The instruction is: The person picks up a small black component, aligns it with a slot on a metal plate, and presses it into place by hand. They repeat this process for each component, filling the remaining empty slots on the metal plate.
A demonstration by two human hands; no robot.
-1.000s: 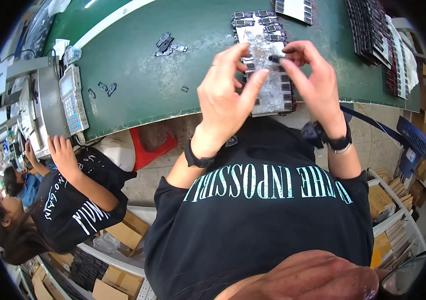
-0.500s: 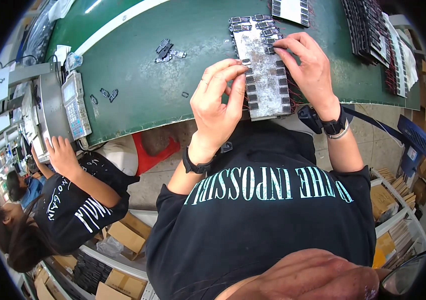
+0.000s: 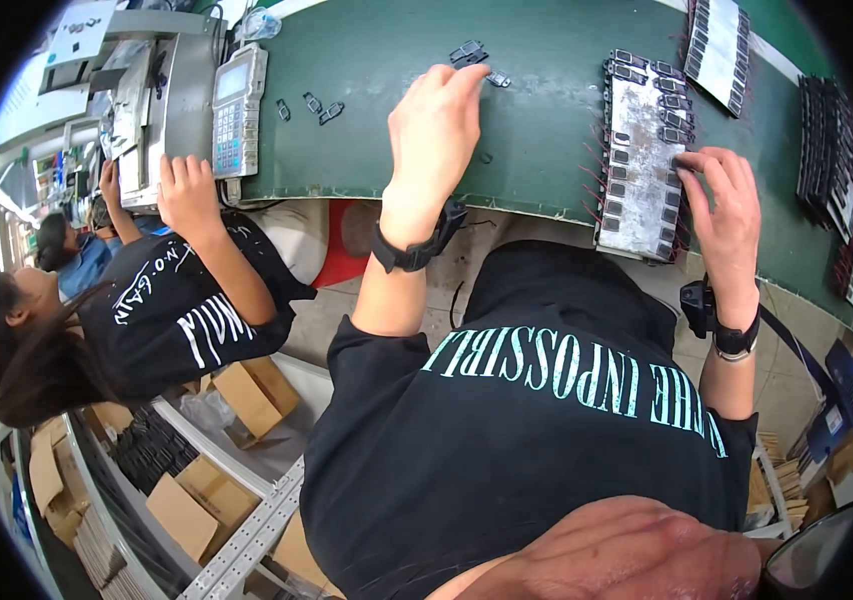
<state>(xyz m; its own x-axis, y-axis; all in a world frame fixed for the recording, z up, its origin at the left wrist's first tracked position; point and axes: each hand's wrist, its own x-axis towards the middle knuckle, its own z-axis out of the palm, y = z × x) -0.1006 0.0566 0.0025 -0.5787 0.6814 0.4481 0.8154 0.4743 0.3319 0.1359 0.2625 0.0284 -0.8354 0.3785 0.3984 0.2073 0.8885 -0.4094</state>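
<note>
A long metal plate (image 3: pixel 643 118) lies on the bench, with small black rectangular modules along both sides and thin red wires at its edges. At the plate's right side, my right hand (image 3: pixel 731 215) pinches a small black module (image 3: pixel 681 160) between thumb and forefinger. My left hand (image 3: pixel 431 135) reaches to a loose pile of black frame-like parts (image 3: pixel 468 52). Its fingers are closed together at the near edge of the pile, and whatever they grip is hidden. One loose part (image 3: pixel 498 78) lies just right of those fingertips.
Several loose black parts (image 3: pixel 314 104) lie left on the green bench (image 3: pixel 366 160). A second loaded plate (image 3: pixel 716 50) and stacked plates (image 3: pixel 826 150) stand at the right. At the left, a co-worker's hand (image 3: pixel 189 195) is beside a machine with a keypad (image 3: pixel 237 110).
My left hand has left the plate and moved left to the loose pile. My right hand has moved a little down the plate's right side. The whole view has shifted.
</note>
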